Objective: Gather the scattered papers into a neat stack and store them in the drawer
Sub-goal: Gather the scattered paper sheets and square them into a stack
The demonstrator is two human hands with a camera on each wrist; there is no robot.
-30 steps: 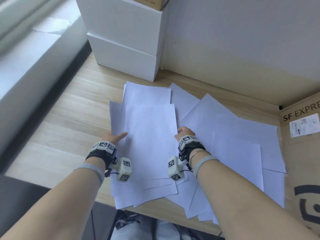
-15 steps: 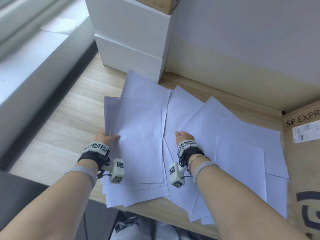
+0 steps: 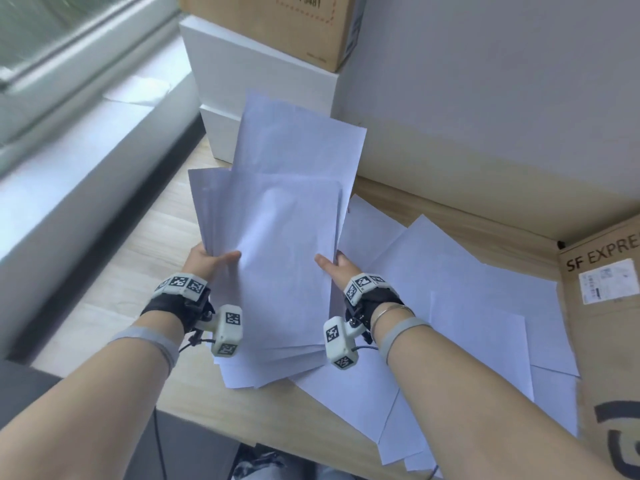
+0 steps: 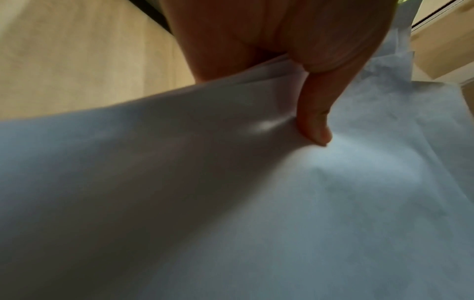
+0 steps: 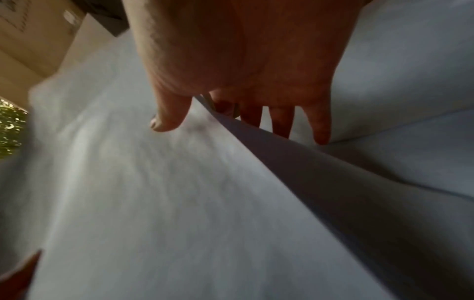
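Now that the bundle of papers (image 3: 277,244) is tipped up off the desk (image 3: 114,271), not flat like 1 s ago | left hand (image 3: 207,263) + right hand (image 3: 337,268) pinch its sides, thumbs on top | edges uneven, needs squaring | loose sheets (image 3: 467,306) lie right of the fingers.

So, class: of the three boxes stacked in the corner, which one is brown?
The top cardboard box, printed "3481". The two boxes under it, the upper and the lower, are plain white.
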